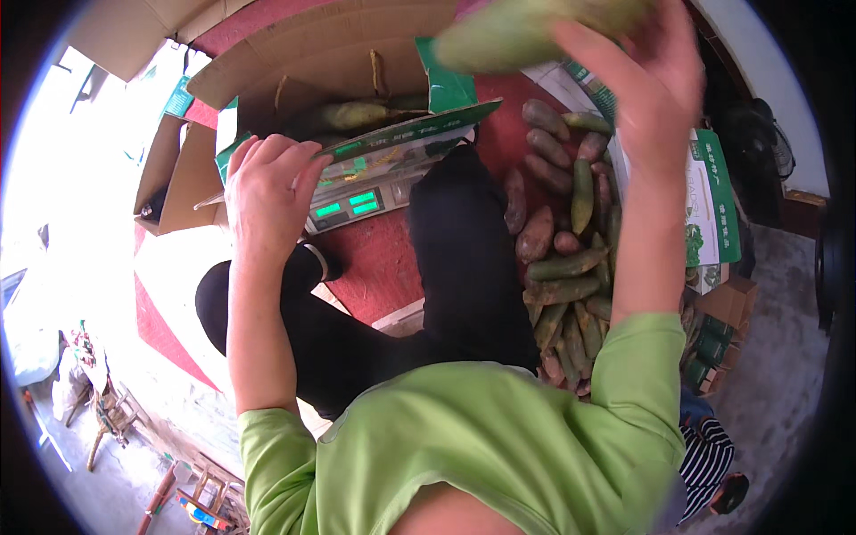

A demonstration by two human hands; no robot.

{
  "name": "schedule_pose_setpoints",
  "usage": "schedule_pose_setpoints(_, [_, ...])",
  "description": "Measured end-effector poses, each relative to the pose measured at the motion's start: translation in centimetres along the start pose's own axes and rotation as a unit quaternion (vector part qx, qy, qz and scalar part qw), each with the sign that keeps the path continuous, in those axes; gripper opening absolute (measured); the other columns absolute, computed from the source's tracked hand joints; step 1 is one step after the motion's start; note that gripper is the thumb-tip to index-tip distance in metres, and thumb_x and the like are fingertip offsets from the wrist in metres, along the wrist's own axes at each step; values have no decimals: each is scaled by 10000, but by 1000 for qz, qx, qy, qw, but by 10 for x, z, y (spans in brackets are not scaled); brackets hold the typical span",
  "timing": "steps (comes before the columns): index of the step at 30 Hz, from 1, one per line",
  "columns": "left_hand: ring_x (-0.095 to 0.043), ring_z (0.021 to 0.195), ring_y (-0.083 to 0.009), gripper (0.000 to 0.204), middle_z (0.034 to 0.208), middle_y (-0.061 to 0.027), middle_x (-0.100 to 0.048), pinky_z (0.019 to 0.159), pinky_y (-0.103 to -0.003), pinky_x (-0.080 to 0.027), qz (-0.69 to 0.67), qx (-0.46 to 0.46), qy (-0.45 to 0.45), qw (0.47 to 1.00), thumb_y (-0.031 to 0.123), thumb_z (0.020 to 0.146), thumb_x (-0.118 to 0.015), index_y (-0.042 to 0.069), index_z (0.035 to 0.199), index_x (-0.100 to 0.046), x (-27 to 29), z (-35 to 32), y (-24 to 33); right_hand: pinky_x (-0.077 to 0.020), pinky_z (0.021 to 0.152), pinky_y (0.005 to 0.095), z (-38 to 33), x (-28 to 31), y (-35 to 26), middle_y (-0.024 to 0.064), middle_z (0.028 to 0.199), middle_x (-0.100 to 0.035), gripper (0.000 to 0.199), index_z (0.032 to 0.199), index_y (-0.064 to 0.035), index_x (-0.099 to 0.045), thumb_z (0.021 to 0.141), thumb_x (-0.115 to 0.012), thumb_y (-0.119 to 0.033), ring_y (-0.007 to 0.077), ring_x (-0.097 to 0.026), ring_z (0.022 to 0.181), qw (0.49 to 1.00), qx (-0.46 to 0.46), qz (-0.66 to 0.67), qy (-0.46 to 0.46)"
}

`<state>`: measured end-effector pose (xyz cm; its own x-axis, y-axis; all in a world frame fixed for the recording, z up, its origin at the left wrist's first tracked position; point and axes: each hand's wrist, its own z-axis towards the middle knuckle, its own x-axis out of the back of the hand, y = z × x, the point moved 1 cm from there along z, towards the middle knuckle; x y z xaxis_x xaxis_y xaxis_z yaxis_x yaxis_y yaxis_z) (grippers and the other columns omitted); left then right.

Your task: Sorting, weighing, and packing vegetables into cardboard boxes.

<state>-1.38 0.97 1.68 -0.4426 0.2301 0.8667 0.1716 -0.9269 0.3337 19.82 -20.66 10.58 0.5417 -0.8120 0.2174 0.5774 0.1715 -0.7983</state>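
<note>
My right hand (658, 98) is raised at the upper right, its fingers closed round a big green radish (517, 34). Both are a little blurred. At the left, my left hand (272, 192) has its fingers curled over the near flap (410, 127) of an open cardboard box (321, 55). Inside that box lie pale green radishes (357, 115), partly covered by the flap. Below the flap shows a scale (352, 207) with lit green displays; the box hides its upper part.
A heap of green and reddish-brown radishes (571, 263) lies right of my legs on a red surface (379, 267). White and green cartons (713, 201) stand beyond it. Another open carton (183, 174) is at the left. A person in striped clothing (709, 459) is at the lower right.
</note>
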Motion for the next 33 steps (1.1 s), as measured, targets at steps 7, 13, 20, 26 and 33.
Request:
schedule_pose_setpoints(7, [-601, 792, -263, 153, 797, -67, -615, 900, -415, -438, 7, -1, -5, 1000, 182, 776, -693, 68, 878, -692, 1, 2, -2, -484, 751, 416, 43, -118, 29, 175, 913, -647, 393, 1010, -45, -575, 689, -725, -216, 317, -633, 854, 937, 90, -245, -232])
schedule_pose_setpoints(13, [-602, 809, -248, 199, 835, -53, -636, 855, -386, -451, 11, -8, 13, 1000, 192, 762, -708, 74, 921, -692, 0, 2, -2, -429, 870, 471, 19, -132, 34, 167, 1017, -642, 498, 1110, -80, -587, 709, -713, -347, 327, -592, 1009, 834, 42, -405, -372])
schedule_pose_setpoints(20, [-608, 849, -237, 233, 878, -41, -646, 832, -366, -451, 11, 8, 32, 999, 204, 750, -725, 109, 961, -699, 2, 0, -4, -490, 813, 293, -3, -55, 42, 130, 972, -653, 364, 1079, 34, -600, 782, -717, -140, 171, -617, 927, 977, -101, -104, -157])
schedule_pose_setpoints(26, [-611, 875, -230, 238, 902, -37, -652, 844, -359, -446, 21, 22, 31, 999, 223, 765, -715, 108, 972, -699, 2, -2, -3, -474, 833, 254, -96, 29, 74, 43, 994, -661, 243, 1083, -11, -633, 854, -641, -94, 107, -604, 926, 952, -282, -123, -1])
schedule_pose_setpoints(33, [-619, 895, -227, 237, 931, -46, -662, 845, -355, -457, 23, 19, 13, 999, 192, 777, -713, 107, 997, -700, -1, 0, -2, -490, 796, 281, -208, 74, 99, 93, 960, -675, 265, 1077, -13, -635, 830, -653, -108, 145, -630, 875, 894, -375, -243, 28])
